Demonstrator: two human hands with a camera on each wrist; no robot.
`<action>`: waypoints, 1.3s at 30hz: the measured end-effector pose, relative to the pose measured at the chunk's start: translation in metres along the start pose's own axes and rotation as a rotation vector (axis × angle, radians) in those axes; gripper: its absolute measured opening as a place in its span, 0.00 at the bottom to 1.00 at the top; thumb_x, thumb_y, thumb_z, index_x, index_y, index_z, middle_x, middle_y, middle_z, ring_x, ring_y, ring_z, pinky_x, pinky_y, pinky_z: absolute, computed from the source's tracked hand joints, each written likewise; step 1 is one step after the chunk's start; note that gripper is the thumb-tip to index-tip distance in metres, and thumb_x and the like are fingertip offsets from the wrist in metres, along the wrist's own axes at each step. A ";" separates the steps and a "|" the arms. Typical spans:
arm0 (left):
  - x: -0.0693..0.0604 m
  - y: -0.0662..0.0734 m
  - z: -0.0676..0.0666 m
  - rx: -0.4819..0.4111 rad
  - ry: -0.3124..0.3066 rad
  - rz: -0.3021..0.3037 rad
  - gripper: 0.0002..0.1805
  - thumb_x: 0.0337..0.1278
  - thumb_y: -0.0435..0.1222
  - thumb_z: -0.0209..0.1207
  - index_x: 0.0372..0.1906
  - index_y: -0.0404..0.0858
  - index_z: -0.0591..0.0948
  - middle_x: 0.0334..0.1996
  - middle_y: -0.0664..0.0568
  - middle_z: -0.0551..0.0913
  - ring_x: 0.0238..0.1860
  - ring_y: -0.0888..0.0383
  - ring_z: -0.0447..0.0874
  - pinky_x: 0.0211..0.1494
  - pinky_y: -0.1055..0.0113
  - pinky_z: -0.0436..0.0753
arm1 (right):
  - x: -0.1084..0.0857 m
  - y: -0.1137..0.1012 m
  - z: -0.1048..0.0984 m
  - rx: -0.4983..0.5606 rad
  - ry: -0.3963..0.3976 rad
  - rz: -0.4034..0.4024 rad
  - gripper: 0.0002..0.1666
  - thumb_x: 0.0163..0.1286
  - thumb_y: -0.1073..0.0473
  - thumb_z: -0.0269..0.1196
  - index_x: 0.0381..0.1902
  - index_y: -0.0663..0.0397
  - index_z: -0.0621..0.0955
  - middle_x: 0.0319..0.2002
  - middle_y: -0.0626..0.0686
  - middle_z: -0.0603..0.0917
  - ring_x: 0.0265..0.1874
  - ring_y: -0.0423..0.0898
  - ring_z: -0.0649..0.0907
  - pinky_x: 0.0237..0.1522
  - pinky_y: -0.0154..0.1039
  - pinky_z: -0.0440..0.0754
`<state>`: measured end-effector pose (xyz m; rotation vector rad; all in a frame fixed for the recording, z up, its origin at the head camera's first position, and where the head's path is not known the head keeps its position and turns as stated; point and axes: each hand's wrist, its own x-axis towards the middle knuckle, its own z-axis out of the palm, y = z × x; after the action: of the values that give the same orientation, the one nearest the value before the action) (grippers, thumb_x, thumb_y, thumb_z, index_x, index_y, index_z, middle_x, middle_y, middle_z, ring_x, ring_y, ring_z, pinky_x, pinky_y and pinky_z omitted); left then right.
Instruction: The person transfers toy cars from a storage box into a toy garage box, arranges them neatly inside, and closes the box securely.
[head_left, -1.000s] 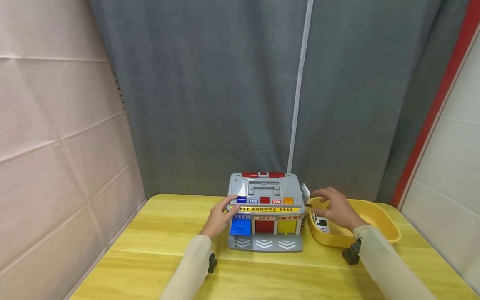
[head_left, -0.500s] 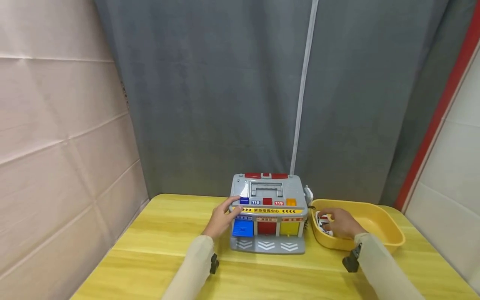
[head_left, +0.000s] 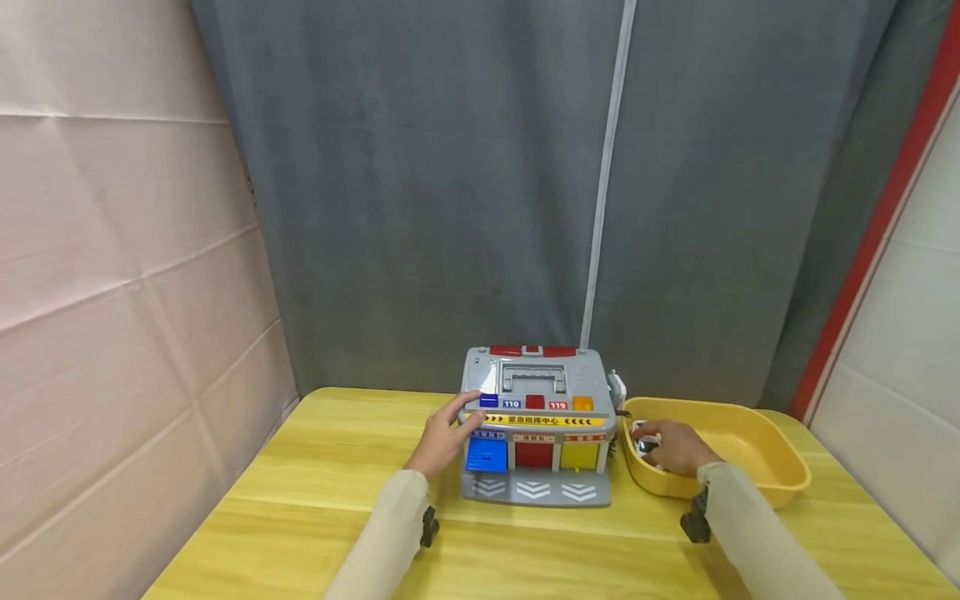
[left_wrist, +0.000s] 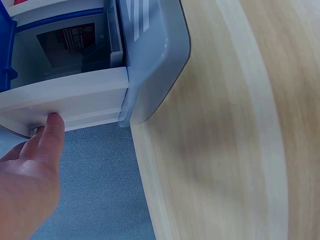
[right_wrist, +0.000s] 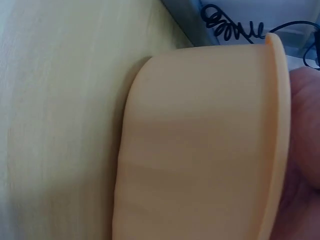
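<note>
A grey toy emergency station (head_left: 536, 429) stands on the table, with blue, red and yellow doors. Its blue door (head_left: 486, 456) is tilted outward, and the bay behind it shows in the left wrist view. My left hand (head_left: 441, 435) rests at the station's left front corner; in the left wrist view its extended fingers (left_wrist: 52, 132) touch the side wall. Inside the yellow basin (head_left: 757, 446), my right hand (head_left: 681, 450) pinches a white toy car (head_left: 647, 444), partly covered by the fingers. The basin's wall hides the car in the right wrist view.
A coiled black cord (right_wrist: 232, 22) hangs at the station's right side, near a white handset-like piece (head_left: 617, 388). The basin stands close to the station's right. Behind the wooden table (head_left: 337, 450) hangs a grey curtain (head_left: 450, 208).
My right hand has gone down into the basin and taken hold of the white car. The left hand stays at the station's corner. The view has shifted slightly.
</note>
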<state>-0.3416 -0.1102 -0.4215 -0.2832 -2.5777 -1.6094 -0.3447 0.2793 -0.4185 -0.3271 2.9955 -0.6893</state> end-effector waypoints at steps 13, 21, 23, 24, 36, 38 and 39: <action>0.000 -0.001 0.000 0.006 -0.004 0.000 0.26 0.67 0.59 0.55 0.68 0.61 0.74 0.75 0.52 0.68 0.77 0.41 0.61 0.75 0.33 0.63 | -0.001 0.004 0.002 -0.037 0.079 0.092 0.18 0.55 0.55 0.75 0.44 0.50 0.88 0.50 0.64 0.87 0.38 0.52 0.81 0.47 0.55 0.82; -0.001 -0.001 0.001 0.000 -0.012 -0.011 0.26 0.67 0.59 0.55 0.68 0.62 0.74 0.75 0.51 0.68 0.77 0.41 0.61 0.75 0.33 0.63 | -0.008 0.007 -0.001 -0.027 0.124 0.108 0.16 0.52 0.54 0.76 0.39 0.52 0.89 0.34 0.54 0.90 0.26 0.45 0.78 0.32 0.38 0.76; -0.001 -0.001 0.001 -0.004 -0.007 -0.013 0.26 0.67 0.59 0.56 0.68 0.62 0.74 0.75 0.51 0.68 0.77 0.41 0.62 0.75 0.33 0.63 | -0.008 0.006 -0.003 -0.036 0.121 0.092 0.16 0.52 0.53 0.76 0.38 0.52 0.89 0.32 0.52 0.90 0.24 0.44 0.79 0.30 0.38 0.77; -0.001 -0.001 0.001 -0.004 -0.005 -0.013 0.26 0.67 0.59 0.56 0.68 0.62 0.74 0.76 0.51 0.68 0.77 0.41 0.61 0.75 0.33 0.63 | -0.008 0.005 -0.004 -0.051 0.114 0.078 0.16 0.53 0.52 0.75 0.38 0.53 0.89 0.33 0.53 0.90 0.25 0.44 0.80 0.31 0.40 0.78; -0.001 0.001 -0.001 -0.007 -0.006 0.007 0.26 0.68 0.57 0.56 0.68 0.59 0.74 0.76 0.49 0.68 0.77 0.39 0.62 0.74 0.32 0.64 | -0.003 0.003 0.000 -0.139 0.007 0.057 0.18 0.56 0.62 0.65 0.46 0.54 0.86 0.48 0.65 0.87 0.42 0.58 0.84 0.44 0.56 0.84; -0.001 0.001 -0.002 -0.007 -0.009 0.004 0.26 0.68 0.58 0.56 0.68 0.60 0.74 0.76 0.49 0.67 0.77 0.39 0.61 0.75 0.32 0.64 | -0.003 0.004 0.000 -0.137 0.019 0.062 0.18 0.55 0.62 0.65 0.46 0.54 0.87 0.50 0.66 0.86 0.41 0.56 0.84 0.42 0.54 0.84; 0.000 0.001 -0.003 -0.007 -0.011 0.001 0.26 0.67 0.58 0.57 0.68 0.60 0.74 0.76 0.49 0.67 0.78 0.39 0.60 0.75 0.32 0.64 | -0.003 0.004 0.000 -0.139 0.022 0.060 0.18 0.55 0.61 0.65 0.45 0.54 0.87 0.51 0.67 0.85 0.39 0.55 0.83 0.41 0.52 0.83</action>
<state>-0.3412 -0.1121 -0.4194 -0.2948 -2.5807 -1.6209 -0.3427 0.2837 -0.4199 -0.2353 3.0669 -0.4843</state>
